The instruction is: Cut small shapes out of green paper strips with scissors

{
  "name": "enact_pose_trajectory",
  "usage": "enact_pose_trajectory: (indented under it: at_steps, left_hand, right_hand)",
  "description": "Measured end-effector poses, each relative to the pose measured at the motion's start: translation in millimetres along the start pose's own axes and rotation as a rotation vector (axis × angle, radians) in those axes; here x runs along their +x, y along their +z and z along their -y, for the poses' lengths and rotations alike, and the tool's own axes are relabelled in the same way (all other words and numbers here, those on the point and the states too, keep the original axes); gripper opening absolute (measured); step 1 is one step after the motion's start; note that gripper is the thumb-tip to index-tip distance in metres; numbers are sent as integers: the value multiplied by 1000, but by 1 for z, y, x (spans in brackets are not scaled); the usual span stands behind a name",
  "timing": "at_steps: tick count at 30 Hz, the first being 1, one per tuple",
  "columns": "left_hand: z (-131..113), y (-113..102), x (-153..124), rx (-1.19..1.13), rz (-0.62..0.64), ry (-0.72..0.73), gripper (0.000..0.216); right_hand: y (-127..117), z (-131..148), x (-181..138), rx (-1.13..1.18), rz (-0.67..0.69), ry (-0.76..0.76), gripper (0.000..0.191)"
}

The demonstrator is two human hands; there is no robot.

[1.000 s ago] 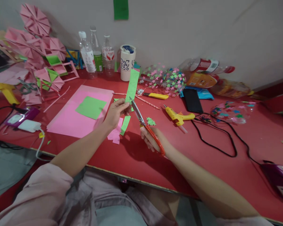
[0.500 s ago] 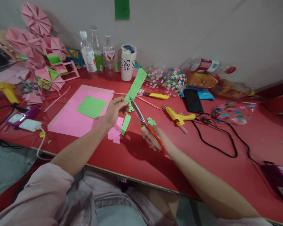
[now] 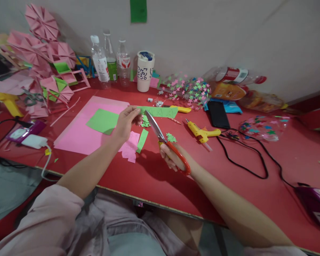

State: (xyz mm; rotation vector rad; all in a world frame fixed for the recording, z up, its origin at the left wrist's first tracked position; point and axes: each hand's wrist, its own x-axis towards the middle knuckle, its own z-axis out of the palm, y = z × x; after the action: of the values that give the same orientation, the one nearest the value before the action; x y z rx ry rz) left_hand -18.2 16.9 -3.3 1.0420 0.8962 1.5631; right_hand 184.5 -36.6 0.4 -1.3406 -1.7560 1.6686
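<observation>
My left hand [image 3: 126, 121] pinches one end of a long green paper strip [image 3: 160, 111], which lies nearly level above the red table [image 3: 154, 177]. My right hand [image 3: 173, 159] grips red-handled scissors [image 3: 164, 140], their blades pointing up and left at the strip close to my left fingers. A small green cut-out shape [image 3: 171, 137] lies on the table just right of the blades. Pink scraps [image 3: 129, 147] and a short green strip [image 3: 142, 140] lie under my hands.
A pink sheet with a green square [image 3: 102, 121] lies to the left. A yellow glue gun [image 3: 202, 132] with a black cable, a phone [image 3: 218, 114], a yellow knife [image 3: 180, 108], bottles [image 3: 100, 64], a cup [image 3: 144, 71], paper stars [image 3: 188, 89] and pink folded paper fans [image 3: 40, 46] crowd the back.
The green strip has swung from upright down to the right, to nearly level. My left hand turned and rose slightly. The scissors stayed almost in place.
</observation>
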Motion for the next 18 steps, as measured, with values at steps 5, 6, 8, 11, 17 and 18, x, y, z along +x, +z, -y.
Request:
enact_pose_trajectory:
  at_steps: [5, 6, 8, 11, 17, 18]
  left_hand:
    - [1, 3, -2, 33, 70, -28, 18]
    - [1, 3, -2, 37, 61, -26, 18]
    - [1, 2, -2, 32, 36, -14, 17]
    - [0, 2, -1, 23, 7, -5, 17]
    - [-1, 1, -1, 55, -12, 14, 19]
    - [-1, 1, -1, 58, -10, 14, 19]
  right_hand:
    - [4, 4, -4, -16, -48, 7, 47]
    - [4, 5, -4, -24, -59, 16, 47]
    - [4, 6, -4, -41, -81, 36, 47]
    - [4, 7, -3, -56, -93, 54, 47]
    - [6, 9, -5, -100, -101, 48, 48]
    - [6, 9, -5, -107, -100, 51, 49]
